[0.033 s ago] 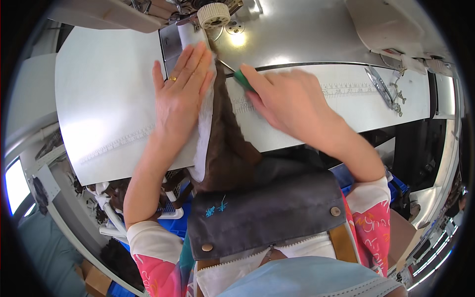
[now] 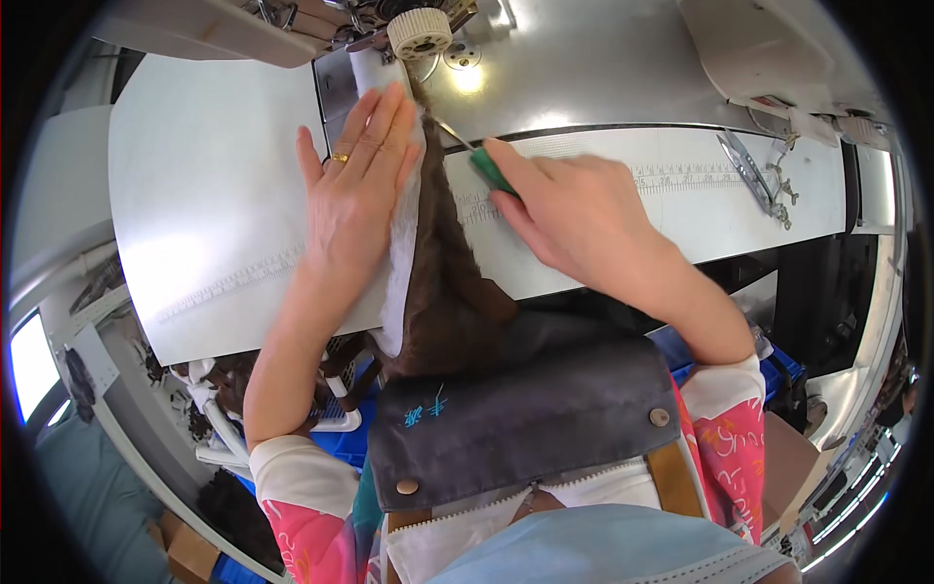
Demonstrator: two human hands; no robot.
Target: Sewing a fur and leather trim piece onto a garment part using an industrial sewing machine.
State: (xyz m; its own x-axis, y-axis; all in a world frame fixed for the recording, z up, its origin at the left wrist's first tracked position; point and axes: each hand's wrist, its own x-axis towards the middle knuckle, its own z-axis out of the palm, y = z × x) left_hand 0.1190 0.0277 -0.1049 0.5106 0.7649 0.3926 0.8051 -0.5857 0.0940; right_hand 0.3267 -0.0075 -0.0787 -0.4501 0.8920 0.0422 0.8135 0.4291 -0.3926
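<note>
Looks like edge work: left hand [image 2: 360, 185] flat on fur [image 2: 438, 253], grasping nothing; right hand [image 2: 579, 209] grips pick [image 2: 492, 172], tip at fur edge. Fur overhangs surface [image 2: 214, 204]. Next move wants steady left pressure.

The scene is viewed from the wearer's head, through the left one of two fisheye cameras worn side by side. The lens is aimed steeply downward over the white tabletop [image 2: 214, 185], which is seen at close range from its near side. Above the tabletop, the left hand [image 2: 356, 190] and right hand [image 2: 589, 209] are both framed. On its near side, the dark apron flap [image 2: 545, 419] is looked down upon, and a pale blue mask [image 2: 593, 545] is caught closest to the lens. Beyond the tabletop, a ribbed white wheel [image 2: 420, 32] is included. Straight edges are bent toward the rim.
</note>
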